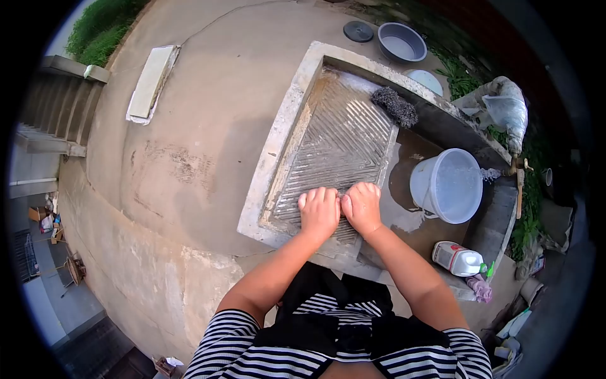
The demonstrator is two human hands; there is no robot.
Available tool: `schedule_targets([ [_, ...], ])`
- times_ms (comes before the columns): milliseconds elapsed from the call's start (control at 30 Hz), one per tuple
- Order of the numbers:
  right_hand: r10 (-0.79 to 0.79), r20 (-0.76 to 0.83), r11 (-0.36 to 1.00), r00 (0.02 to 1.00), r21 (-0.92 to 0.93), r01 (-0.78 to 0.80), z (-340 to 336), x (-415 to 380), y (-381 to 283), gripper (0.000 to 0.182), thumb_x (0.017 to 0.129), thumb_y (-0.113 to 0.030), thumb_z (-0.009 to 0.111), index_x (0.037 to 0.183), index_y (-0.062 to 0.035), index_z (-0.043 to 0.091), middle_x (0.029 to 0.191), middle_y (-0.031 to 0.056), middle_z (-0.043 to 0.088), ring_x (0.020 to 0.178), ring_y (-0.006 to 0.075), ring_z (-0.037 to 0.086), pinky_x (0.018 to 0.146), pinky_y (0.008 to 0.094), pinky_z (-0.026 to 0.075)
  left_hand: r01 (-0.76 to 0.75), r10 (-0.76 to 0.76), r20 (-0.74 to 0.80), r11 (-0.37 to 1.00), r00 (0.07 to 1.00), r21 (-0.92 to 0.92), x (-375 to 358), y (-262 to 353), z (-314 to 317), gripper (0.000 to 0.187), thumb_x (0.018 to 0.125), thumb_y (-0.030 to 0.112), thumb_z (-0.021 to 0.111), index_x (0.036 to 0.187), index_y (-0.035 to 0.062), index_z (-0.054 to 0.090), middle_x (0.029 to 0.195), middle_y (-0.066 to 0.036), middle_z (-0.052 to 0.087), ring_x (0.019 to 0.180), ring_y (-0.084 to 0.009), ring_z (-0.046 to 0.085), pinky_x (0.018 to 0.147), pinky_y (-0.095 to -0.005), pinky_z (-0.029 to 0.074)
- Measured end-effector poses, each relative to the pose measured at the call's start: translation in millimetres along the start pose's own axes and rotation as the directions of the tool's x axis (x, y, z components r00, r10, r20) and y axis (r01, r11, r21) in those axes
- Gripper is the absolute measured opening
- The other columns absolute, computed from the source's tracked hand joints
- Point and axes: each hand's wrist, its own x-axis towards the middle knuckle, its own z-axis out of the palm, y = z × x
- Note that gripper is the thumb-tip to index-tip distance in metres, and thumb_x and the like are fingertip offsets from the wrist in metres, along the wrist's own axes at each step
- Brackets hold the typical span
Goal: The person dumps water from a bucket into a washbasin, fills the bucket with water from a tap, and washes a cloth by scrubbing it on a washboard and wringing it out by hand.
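Note:
My left hand [320, 211] and my right hand [362, 207] are side by side above the near end of a ridged concrete washboard [344, 136], knuckles up and fingers curled. The thumbs meet between them. Whatever the curled fingers hold, if anything, is hidden. Right of the hands, a white bucket [447, 186] stands in the basin beneath a tap [519, 167], with water running into it. A dark mop-like bundle [395, 107] lies at the washboard's far right corner.
The basin's concrete rim [271, 148] surrounds the washboard. A white jug [457, 259] and a pink cloth [480, 289] are at the near right. Beyond the basin stands a grey tub [402, 43] beside a dark lid [358, 31]. A pale slab [153, 83] lies at the left.

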Motion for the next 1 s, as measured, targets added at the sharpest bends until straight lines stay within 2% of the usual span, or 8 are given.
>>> schedule_targets([
  [133, 0.129, -0.012, 0.986, 0.992, -0.109, -0.13, 11.0, 81.4, 1.7, 0.017, 0.078, -0.026, 0.06, 0.073, -0.0104, 0.061, 0.079, 0.0079, 0.057, 0.084, 0.0278, 0.053, 0.079, 0.0469, 0.036, -0.037, 0.047, -0.079, 0.992, 0.996, 0.117, 90.6, -10.3, 15.0, 0.017, 0.086, 0.024, 0.047, 0.086, 0.0115, 0.059, 0.088, -0.005, 0.059, 0.09, -0.0248, 0.053, 0.083, -0.0408, 0.035],
  [200, -0.001, -0.31, 0.981, 0.951, -0.187, -0.06, 9.0, 95.1, 0.6, 0.017, 0.079, -0.027, 0.059, 0.079, -0.0101, 0.063, 0.082, 0.0073, 0.059, 0.086, 0.0269, 0.054, 0.079, 0.0443, 0.038, -0.006, 0.016, -0.085, 0.993, 0.996, 0.121, 91.5, -8.0, 12.9, 0.017, 0.086, 0.024, 0.048, 0.088, 0.0118, 0.059, 0.089, -0.005, 0.059, 0.091, -0.0249, 0.053, 0.083, -0.041, 0.035],
  [400, 0.019, -0.072, 0.999, 0.997, 0.039, -0.016, -10.7, -3.2, -14.2, 0.016, 0.074, -0.018, 0.06, 0.088, -0.0129, 0.064, 0.078, 0.0031, 0.061, 0.077, 0.0246, 0.056, 0.076, 0.0403, 0.039, -0.001, 0.0, -0.014, 1.0, 1.0, -0.026, -6.1, 9.1, -4.3, 0.017, 0.081, 0.022, 0.053, 0.092, 0.0118, 0.061, 0.089, -0.005, 0.059, 0.09, -0.0231, 0.054, 0.082, -0.0408, 0.035],
  [533, 0.03, 0.027, 1.0, 0.999, -0.009, -0.03, 3.2, 41.3, 3.3, 0.016, 0.079, -0.016, 0.055, 0.093, -0.0125, 0.062, 0.082, 0.0044, 0.065, 0.077, 0.0242, 0.058, 0.072, 0.0388, 0.04, -0.055, 0.044, 0.133, 0.995, 0.99, 0.084, 46.4, -4.8, 12.2, 0.013, 0.082, 0.023, 0.05, 0.085, 0.0119, 0.057, 0.086, -0.004, 0.059, 0.089, -0.0217, 0.055, 0.08, -0.0386, 0.036],
  [600, 0.171, -0.051, 0.984, 0.984, -0.046, -0.174, 5.0, 73.3, 3.1, 0.028, 0.082, -0.017, 0.054, 0.11, -0.0106, 0.055, 0.087, 0.0101, 0.063, 0.084, 0.0284, 0.057, 0.079, 0.0404, 0.04, -0.093, 0.095, -0.015, 0.991, 0.995, 0.093, 83.8, -2.8, 9.1, 0.015, 0.084, 0.022, 0.049, 0.088, 0.0113, 0.057, 0.088, -0.006, 0.06, 0.091, -0.0244, 0.054, 0.08, -0.0405, 0.037],
  [700, 0.058, -0.266, 0.979, 0.962, -0.174, -0.107, 5.7, 78.0, 0.7, 0.034, 0.081, -0.019, 0.057, 0.114, -0.0108, 0.054, 0.087, 0.0098, 0.063, 0.085, 0.0274, 0.056, 0.082, 0.0416, 0.039, 0.036, -0.029, -0.069, 0.995, 0.997, 0.098, 84.8, -3.9, 15.1, 0.017, 0.085, 0.024, 0.048, 0.091, 0.0119, 0.058, 0.09, -0.004, 0.058, 0.093, -0.0231, 0.053, 0.084, -0.0401, 0.035],
  [900, -0.009, 0.049, 0.999, 0.999, 0.039, 0.007, -17.4, -14.4, -10.2, 0.02, 0.074, -0.02, 0.06, 0.093, -0.0153, 0.064, 0.077, -0.0014, 0.063, 0.075, 0.0232, 0.056, 0.074, 0.039, 0.039, -0.054, 0.05, 0.063, 0.997, 0.997, 0.061, -9.8, 7.6, -3.8, 0.016, 0.083, 0.027, 0.051, 0.087, 0.0135, 0.059, 0.085, -0.003, 0.057, 0.088, -0.0227, 0.053, 0.079, -0.0387, 0.036],
  [1000, 0.038, 0.139, 0.998, 0.99, -0.057, -0.03, -3.5, 39.0, 3.4, 0.023, 0.079, -0.019, 0.055, 0.101, -0.0137, 0.061, 0.081, 0.0028, 0.066, 0.077, 0.0249, 0.059, 0.069, 0.0395, 0.041, -0.039, 0.018, 0.18, 0.992, 0.983, 0.118, 43.8, -0.8, 10.7, 0.015, 0.084, 0.025, 0.049, 0.083, 0.0125, 0.056, 0.085, -0.004, 0.057, 0.088, -0.0233, 0.054, 0.08, -0.0374, 0.036],
])
